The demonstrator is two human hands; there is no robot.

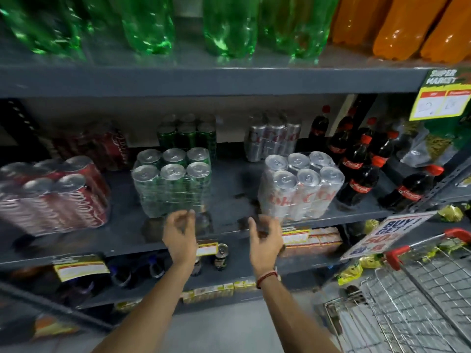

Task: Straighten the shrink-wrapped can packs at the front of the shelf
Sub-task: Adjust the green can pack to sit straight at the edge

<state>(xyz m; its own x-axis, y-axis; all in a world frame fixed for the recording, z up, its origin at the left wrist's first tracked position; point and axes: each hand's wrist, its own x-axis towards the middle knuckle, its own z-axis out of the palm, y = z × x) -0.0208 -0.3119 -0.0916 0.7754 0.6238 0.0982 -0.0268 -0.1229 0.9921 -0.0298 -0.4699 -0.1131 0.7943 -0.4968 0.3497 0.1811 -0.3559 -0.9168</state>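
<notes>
Three shrink-wrapped can packs stand at the front of the grey middle shelf (127,235): a red pack (54,197) at the left, a green pack (173,182) in the middle and a silver pack (299,186) at the right, turned slightly askew. My left hand (179,234) hovers just below the green pack's front, fingers loosely curled and apart, holding nothing. My right hand (265,236) hangs by the silver pack's lower left corner, also empty with fingers apart. Neither hand clearly touches a pack.
More red, green and silver packs sit behind. Dark cola bottles (359,171) crowd the right of the shelf. Green and orange bottles fill the shelf above. A wire shopping trolley (418,296) with red handles stands at lower right, beside a promotion sign (384,234).
</notes>
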